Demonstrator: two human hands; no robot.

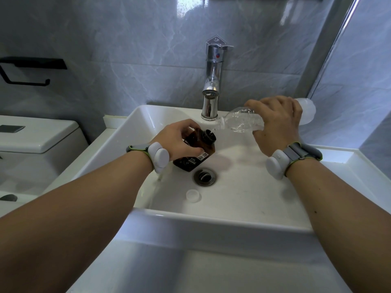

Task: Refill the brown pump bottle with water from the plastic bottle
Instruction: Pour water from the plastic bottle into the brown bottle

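Brown pump bottle (195, 152) tilted inside the white sink (243, 210), above the drain (204, 177); pump head off, mouth open. Its left side hidden by left hand (177, 140), fingers wrapped around it. Right hand (277, 121) clasps the tipped plastic bottle (241, 122), covering its middle; water trickles from neck to mouth. White cap (193, 196) lies in basin.

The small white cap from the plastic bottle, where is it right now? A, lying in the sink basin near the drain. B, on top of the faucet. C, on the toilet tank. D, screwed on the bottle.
A: the white cap lies on the sink floor, just in front of the drain.
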